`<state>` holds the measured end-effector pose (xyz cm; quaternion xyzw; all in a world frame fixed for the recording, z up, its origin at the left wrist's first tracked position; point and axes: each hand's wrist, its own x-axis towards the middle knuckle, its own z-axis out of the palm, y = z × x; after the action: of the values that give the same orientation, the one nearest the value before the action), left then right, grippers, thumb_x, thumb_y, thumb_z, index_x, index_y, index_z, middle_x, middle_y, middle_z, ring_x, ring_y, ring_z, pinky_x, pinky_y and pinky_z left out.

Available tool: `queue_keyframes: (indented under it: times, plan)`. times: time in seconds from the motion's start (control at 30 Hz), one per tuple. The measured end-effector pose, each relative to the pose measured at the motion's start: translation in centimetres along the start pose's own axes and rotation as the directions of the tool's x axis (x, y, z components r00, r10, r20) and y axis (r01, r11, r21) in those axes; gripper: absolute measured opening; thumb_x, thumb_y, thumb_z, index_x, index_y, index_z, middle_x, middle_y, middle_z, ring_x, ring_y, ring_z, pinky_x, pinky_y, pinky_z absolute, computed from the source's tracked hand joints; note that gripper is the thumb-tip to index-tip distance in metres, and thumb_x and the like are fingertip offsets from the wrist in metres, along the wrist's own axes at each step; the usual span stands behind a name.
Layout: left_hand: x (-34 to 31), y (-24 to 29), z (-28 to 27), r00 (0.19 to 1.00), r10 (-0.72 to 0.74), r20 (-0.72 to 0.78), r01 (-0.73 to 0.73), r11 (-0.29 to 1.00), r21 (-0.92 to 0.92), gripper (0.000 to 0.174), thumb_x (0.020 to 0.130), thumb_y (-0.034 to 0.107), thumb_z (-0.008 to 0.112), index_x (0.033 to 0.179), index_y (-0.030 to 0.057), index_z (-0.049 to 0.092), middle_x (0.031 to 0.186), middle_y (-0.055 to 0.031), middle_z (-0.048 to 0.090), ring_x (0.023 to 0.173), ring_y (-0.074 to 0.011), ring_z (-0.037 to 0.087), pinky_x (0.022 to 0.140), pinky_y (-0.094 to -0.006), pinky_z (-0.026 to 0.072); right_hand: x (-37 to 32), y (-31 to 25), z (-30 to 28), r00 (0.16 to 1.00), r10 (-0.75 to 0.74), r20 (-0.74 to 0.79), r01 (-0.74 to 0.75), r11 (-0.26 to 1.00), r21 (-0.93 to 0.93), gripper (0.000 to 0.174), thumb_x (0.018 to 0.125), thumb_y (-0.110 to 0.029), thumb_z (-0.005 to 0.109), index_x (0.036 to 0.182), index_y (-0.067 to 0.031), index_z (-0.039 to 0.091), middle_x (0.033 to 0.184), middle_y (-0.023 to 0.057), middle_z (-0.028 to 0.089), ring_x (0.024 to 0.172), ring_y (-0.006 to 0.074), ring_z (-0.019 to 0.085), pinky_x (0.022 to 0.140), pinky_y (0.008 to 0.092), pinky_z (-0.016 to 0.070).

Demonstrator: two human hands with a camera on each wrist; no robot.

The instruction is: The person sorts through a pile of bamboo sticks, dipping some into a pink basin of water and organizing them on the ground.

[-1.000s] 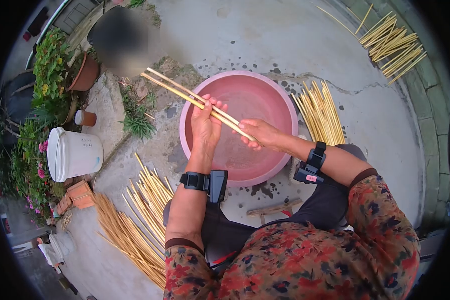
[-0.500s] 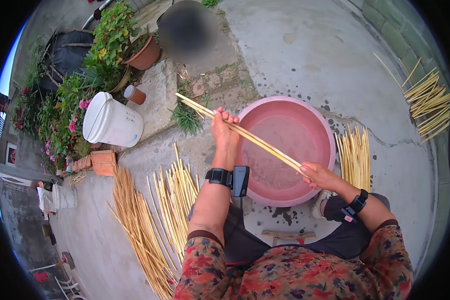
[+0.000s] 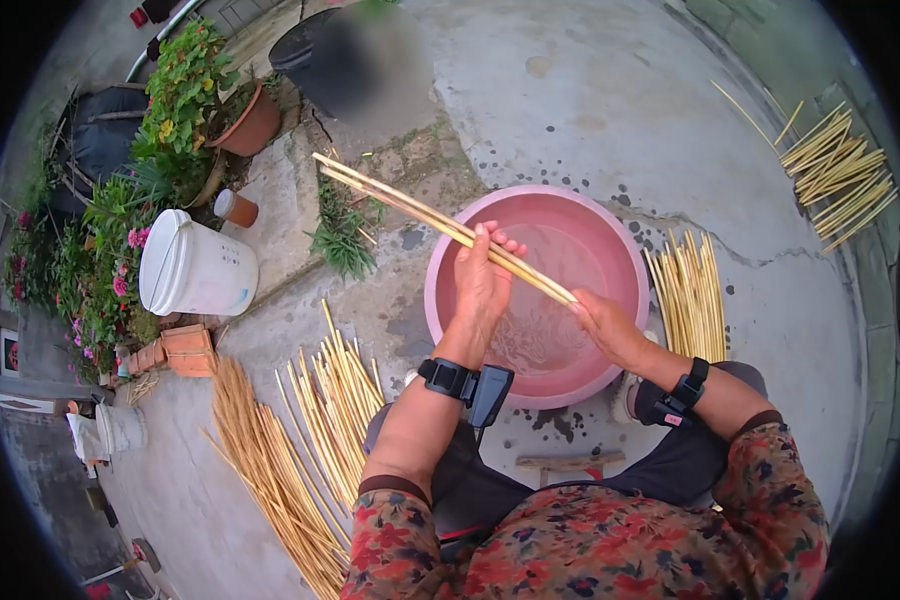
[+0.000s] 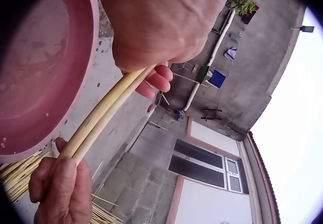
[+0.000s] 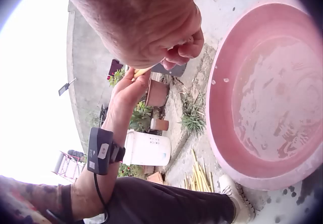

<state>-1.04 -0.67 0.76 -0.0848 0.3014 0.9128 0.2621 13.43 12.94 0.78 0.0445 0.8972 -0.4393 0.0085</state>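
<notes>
Two long pale-yellow stalks lie side by side across the near left part of a pink basin with rippled water in it. My left hand holds them near the middle, thumb on top and fingers beneath. At their lower right end my right hand grips both, its thumb laid along them. The left wrist view shows the pair of stalks running between the hands, with the right hand wrapped round the end. From the right wrist, most of the stalks are hidden behind my hand.
Bundles of stalks lie on the concrete at the left, beside the basin's right rim, and near the wall. A white bucket, a brown jar and potted plants stand at the left.
The hands moved apart along the stalks half a second ago and are now closer together again, the right hand nearer the left. Ripples show in the basin's water. The head view has shifted.
</notes>
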Motion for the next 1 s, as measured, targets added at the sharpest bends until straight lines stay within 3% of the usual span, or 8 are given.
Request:
queue_keyframes:
  times: [0.1,0.43,0.63,0.7,0.73,0.83,0.9,1.0]
  plan:
    - [2.8,4.2,-2.7,0.99,0.12,-0.072,-0.133,0.971,-0.2,0.019,0.092,0.024,0.041,0.089,0.0057,0.046,0.066,-0.001,0.043,0.056,-0.0119,0.043,0.056,-0.0287,0.0429,-1.3,-0.4,-1.0,0.933,-0.337,-0.126,0.273,0.891,-0.362,0.02,0.083,-0.012,0.049,0.102,-0.0057,0.05,0.072,0.011,0.047,0.06,0.0253,0.05,0.053,0.0329,0.0413]
    - [1.3,1.9,-0.1,0.947,0.104,-0.306,-0.124,0.991,-0.047,0.024,0.092,0.03,0.039,0.089,0.0072,0.044,0.059,0.0025,0.027,0.049,-0.0094,0.025,0.046,-0.026,0.0282,-1.3,-1.6,-1.5,0.938,-0.343,0.051,0.311,0.765,-0.564,0.038,0.08,-0.009,0.052,0.117,-0.007,0.044,0.075,0.0095,0.044,0.062,0.0234,0.051,0.057,0.0331,0.0439]
    - [1.5,2.1,0.5,0.98,0.187,0.07,-0.175,0.973,-0.149,0.026,0.093,0.027,0.038,0.107,0.0064,0.045,0.062,0.0019,0.03,0.053,-0.0098,0.03,0.05,-0.0271,0.0331,0.5,-1.9,-2.0,0.975,-0.031,0.219,0.009,0.995,0.101,0.031,0.088,-0.021,0.046,0.116,-0.0085,0.046,0.069,0.0074,0.044,0.061,0.0171,0.047,0.055,0.0274,0.0402]
    - [1.2,2.2,0.8,0.976,0.169,0.139,-0.135,0.965,-0.224,0.033,0.093,0.029,0.036,0.115,0.0058,0.044,0.064,0.0012,0.034,0.057,-0.0108,0.034,0.056,-0.0266,0.0356,0.7,-3.4,-3.2,0.775,0.248,0.581,-0.533,0.751,0.39,0.033,0.089,-0.027,0.043,0.114,-0.0059,0.045,0.067,0.0074,0.042,0.061,0.0165,0.045,0.056,0.0286,0.0386]
    - [1.1,2.2,1.1,0.976,0.167,0.139,-0.133,0.966,-0.223,0.033,0.093,0.029,0.036,0.115,0.0058,0.044,0.064,0.0012,0.034,0.057,-0.0108,0.034,0.056,-0.0266,0.0356,0.8,-2.9,-2.9,0.775,0.249,0.581,-0.534,0.749,0.392,0.033,0.089,-0.027,0.043,0.114,-0.0059,0.045,0.067,0.0074,0.042,0.061,0.0165,0.045,0.056,0.0286,0.0386]
    - [0.7,2.1,1.8,0.982,0.093,0.165,-0.068,0.986,-0.152,0.032,0.092,0.027,0.038,0.115,0.0057,0.044,0.067,0.0011,0.04,0.059,-0.0118,0.041,0.062,-0.0291,0.0419,0.8,-1.4,-1.7,0.896,0.141,0.421,-0.32,0.862,0.392,0.024,0.089,-0.028,0.045,0.095,-0.0051,0.048,0.067,0.0124,0.05,0.06,0.0278,0.049,0.056,0.0346,0.0403]
    - [0.0,1.5,2.1,0.999,0.02,-0.049,-0.019,0.999,0.028,0.031,0.091,0.025,0.043,0.114,0.0048,0.046,0.067,0.0007,0.044,0.061,-0.0124,0.045,0.069,-0.0331,0.0456,0.6,-1.5,-1.7,0.987,0.052,0.154,-0.064,0.995,0.074,0.023,0.088,-0.027,0.047,0.088,-0.0041,0.046,0.07,0.0137,0.052,0.062,0.0299,0.052,0.054,0.0359,0.0408]
    - [-0.2,0.7,1.0,0.996,-0.093,0.013,0.092,0.995,0.046,0.026,0.089,0.024,0.048,0.106,0.004,0.048,0.063,0.0008,0.044,0.06,-0.0126,0.046,0.069,-0.0354,0.0479,0.7,-1.5,-2.4,0.997,-0.039,0.062,0.054,0.967,-0.247,0.023,0.086,-0.027,0.049,0.093,-0.0048,0.047,0.076,0.015,0.055,0.066,0.0326,0.054,0.056,0.0389,0.0416]
